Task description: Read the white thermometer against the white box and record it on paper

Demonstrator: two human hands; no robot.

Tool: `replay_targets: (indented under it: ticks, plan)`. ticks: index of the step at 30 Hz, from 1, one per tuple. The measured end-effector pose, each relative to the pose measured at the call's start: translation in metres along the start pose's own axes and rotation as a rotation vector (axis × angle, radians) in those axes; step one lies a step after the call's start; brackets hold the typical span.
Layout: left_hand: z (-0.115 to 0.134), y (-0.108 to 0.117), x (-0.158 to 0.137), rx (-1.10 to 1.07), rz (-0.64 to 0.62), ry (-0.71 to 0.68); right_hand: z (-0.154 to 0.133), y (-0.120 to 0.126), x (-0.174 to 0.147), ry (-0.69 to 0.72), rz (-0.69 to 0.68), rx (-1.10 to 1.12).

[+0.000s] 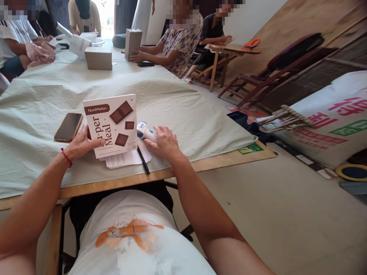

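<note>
My left hand [82, 142] is closed on the left side of a white and brown box [117, 126] printed "NutriMotion", with chocolate pieces pictured on it. The box stands upright, its front towards me. To its right, my right hand [164, 143] is wrapped round the handle end of a white and blue infrared thermometer [145, 131], which lies low over the cloth. Sheets of printed paper [113, 162] lie under the box, and a black pen [143, 160] slants beside them. Left of the box rests a smartphone [68, 127] in a brown-edged case.
A pale green cloth [183, 110] covers the table, with its wooden edge [229, 157] showing in front. Further back are a brown carton [99, 58] and another upright carton [133, 44] held by a co-worker. Other people sit around. A folded chair [272, 67] and a large white sack [338, 114] stand right.
</note>
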State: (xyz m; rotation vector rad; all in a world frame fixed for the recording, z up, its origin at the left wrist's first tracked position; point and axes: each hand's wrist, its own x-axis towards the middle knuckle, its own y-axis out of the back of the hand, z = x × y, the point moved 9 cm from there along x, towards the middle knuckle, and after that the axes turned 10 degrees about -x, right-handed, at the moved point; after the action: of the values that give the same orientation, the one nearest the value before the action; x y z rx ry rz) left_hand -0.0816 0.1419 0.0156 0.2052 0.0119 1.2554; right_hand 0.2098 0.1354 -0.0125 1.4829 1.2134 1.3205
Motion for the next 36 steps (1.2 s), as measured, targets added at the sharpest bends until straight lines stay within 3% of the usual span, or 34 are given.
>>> replay_targets:
  ticks: [2, 4, 6, 9, 10, 13, 15, 18, 36]
  plan:
    - [0.003, -0.001, 0.0, 0.006, 0.004, -0.015, 0.003, -0.013, 0.009, -0.007, -0.114, -0.043]
    - [0.007, -0.002, -0.001, 0.032, 0.02, -0.024, 0.005, -0.018, 0.012, -0.034, -0.133, 0.031]
    - [0.008, -0.001, -0.002, 0.077, 0.037, -0.021, 0.006, -0.008, 0.007, -0.085, -0.024, 0.275]
    - [0.01, 0.0, -0.001, 0.145, 0.045, -0.028, 0.003, 0.018, -0.022, -0.148, 0.208, 0.835]
    - [0.011, 0.001, -0.001, 0.161, 0.051, -0.039, -0.003, 0.024, -0.035, -0.158, 0.225, 0.993]
    - [0.013, 0.004, -0.001, 0.209, 0.085, -0.059, -0.046, 0.019, -0.068, -0.091, -0.059, 1.344]
    - [0.012, 0.005, -0.001, 0.225, 0.103, -0.052, -0.073, 0.009, -0.084, -0.086, -0.253, 1.455]
    - [0.01, 0.004, -0.002, 0.226, 0.104, -0.027, -0.093, -0.005, -0.089, -0.106, -0.37, 1.499]
    - [0.009, 0.005, -0.002, 0.216, 0.092, -0.033, -0.101, -0.014, -0.082, -0.138, -0.396, 1.488]
